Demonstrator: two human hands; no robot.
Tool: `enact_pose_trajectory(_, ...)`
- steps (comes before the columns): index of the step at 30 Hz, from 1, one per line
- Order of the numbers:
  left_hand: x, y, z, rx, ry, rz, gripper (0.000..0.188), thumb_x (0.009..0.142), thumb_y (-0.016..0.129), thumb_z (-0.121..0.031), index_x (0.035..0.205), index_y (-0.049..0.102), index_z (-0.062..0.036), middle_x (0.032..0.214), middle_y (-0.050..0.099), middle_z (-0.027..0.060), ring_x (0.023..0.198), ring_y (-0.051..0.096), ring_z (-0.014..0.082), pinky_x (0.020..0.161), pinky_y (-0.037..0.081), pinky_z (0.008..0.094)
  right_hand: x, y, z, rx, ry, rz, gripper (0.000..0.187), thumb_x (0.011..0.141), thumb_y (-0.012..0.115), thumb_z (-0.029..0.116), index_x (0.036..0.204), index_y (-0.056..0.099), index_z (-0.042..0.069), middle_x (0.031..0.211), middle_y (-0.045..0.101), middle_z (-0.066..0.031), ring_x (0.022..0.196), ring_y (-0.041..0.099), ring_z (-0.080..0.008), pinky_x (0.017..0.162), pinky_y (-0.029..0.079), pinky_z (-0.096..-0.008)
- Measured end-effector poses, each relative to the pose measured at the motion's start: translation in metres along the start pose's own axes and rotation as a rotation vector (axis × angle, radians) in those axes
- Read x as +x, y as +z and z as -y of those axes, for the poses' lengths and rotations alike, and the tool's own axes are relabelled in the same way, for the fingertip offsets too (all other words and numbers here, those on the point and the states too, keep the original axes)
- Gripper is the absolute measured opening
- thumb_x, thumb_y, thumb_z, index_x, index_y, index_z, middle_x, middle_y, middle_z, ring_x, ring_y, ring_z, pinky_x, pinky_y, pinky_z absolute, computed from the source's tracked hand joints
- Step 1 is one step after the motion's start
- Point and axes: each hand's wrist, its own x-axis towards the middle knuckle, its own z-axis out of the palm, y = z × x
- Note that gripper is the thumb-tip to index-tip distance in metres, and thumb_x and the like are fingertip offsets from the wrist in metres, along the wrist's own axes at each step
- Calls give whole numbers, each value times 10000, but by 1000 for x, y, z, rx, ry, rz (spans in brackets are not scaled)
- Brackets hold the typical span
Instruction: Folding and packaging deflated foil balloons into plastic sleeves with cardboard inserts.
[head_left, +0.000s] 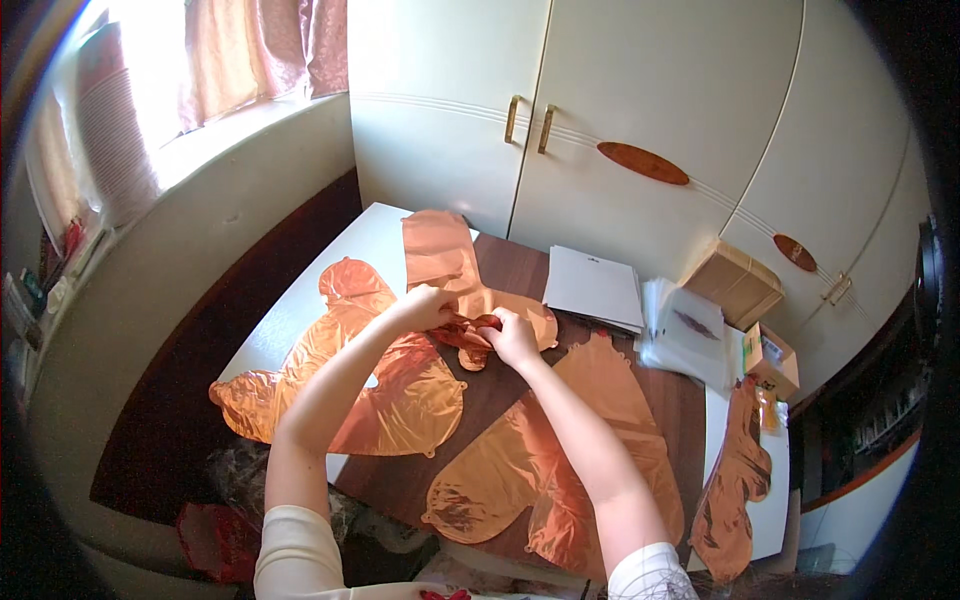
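My left hand (428, 308) and my right hand (512, 337) are close together above the far middle of the table. Both are closed on a crumpled part of a copper-coloured foil balloon (472, 355), their fingers pinching the bunched foil. Just beyond my hands lies a flat, uninflated foil balloon (437, 250); whether it joins the held part I cannot tell. Under and beside my left forearm rests another shiny foil balloon (410, 410). A further large flat one (485, 480) spreads beneath my right forearm. Along the table's right edge hangs a narrower, creased foil balloon (738, 485).
On the table (380, 490), a stack of white sheets (595, 288) lies at the back right, next to clear plastic sleeves (680, 330). A brown cardboard box (735, 280) and a small open box (772, 358) stand beyond. Cream cupboard doors (440, 60) rise behind.
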Motion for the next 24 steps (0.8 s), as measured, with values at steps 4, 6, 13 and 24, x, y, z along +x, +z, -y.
enact_pose_trajectory(4, 2, 0, -6, 84, -24, 14, 160, 779, 624, -193, 876, 660, -70, 781, 644, 145, 719, 617, 315, 668, 490, 388, -2, -1, 0, -1, 22, -6, 402, 705, 739, 211, 1033, 544, 88, 892, 619, -160, 862, 610, -323, 721, 480, -394)
enact_pose_trajectory(6, 1, 1, -1, 82, -14, -20, 162, 779, 628, -200, 877, 664, -76, 790, 646, 146, 721, 617, 317, 672, 490, 390, -8, 3, 6, 119, -96, -85, 730, 647, 794, 196, 1241, 371, 164, 1155, 470, -179, 1128, 460, -349, 900, 417, -409)
enact_pose_trajectory(13, 6, -2, 8, 33, -111, -96, 201, 744, 644, -229, 874, 658, -76, 814, 649, 146, 781, 626, 327, 699, 494, 417, -14, -7, 28, -505, -571, -114, 104, 664, 712, 179, 765, 711, 156, 1226, 488, -47, 1226, 361, -269, 1011, 277, -441)
enact_pose_trajectory(24, 0, -15, -22, 59, -31, 9, 247, 748, 637, -291, 875, 641, -78, 809, 651, 139, 763, 622, 330, 681, 491, 408, 1, 2, -4, -169, -156, -213, 220, 741, 687, 190, 858, 596, 27, 910, 579, -112, 889, 547, -297, 782, 431, -394)
